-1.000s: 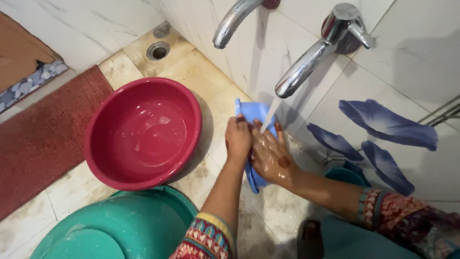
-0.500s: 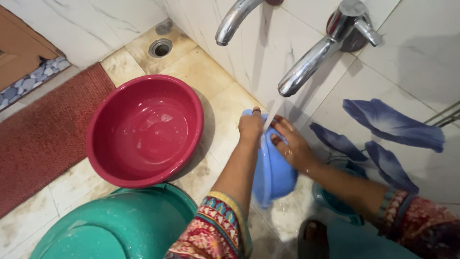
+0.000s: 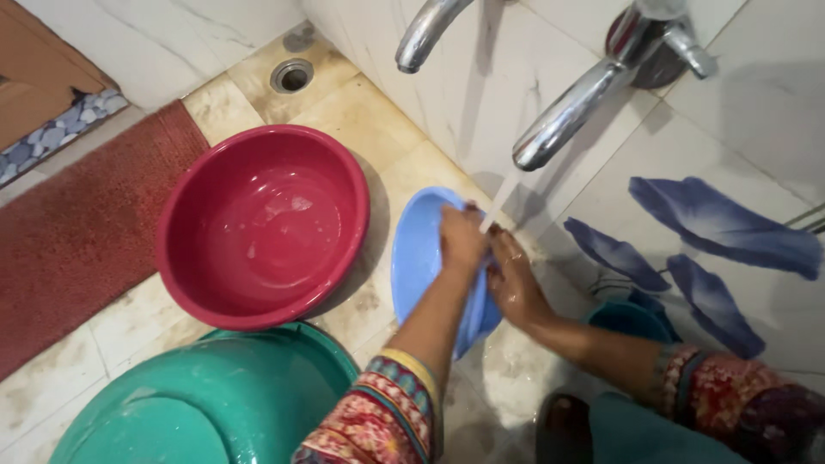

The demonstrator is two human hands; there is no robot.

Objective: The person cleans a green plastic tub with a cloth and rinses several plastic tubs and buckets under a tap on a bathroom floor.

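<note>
Since a moment ago, the light blue plastic basin has turned so that more of its hollow faces me, and both my hands have shifted lower on its right edge. My left hand is closed over the basin's rim, holding it tilted on edge just above the wet floor tiles. My right hand presses against the basin's far side, fingers curled on it; how firmly it grips I cannot tell. A thin stream of water runs from the chrome tap onto my hands and the basin's upper rim. A second chrome spout to its left is dry.

Left of the blue basin, close beside it, sits a red basin with a little water in its bottom. A large green tub lies nearest me, and a small teal container stands by the wall under my right forearm. A dark red mat covers the floor on the left, with a round drain beyond it.

Rinsing looks to be under way: the blue basin is wet, with no soap visible on it.
</note>
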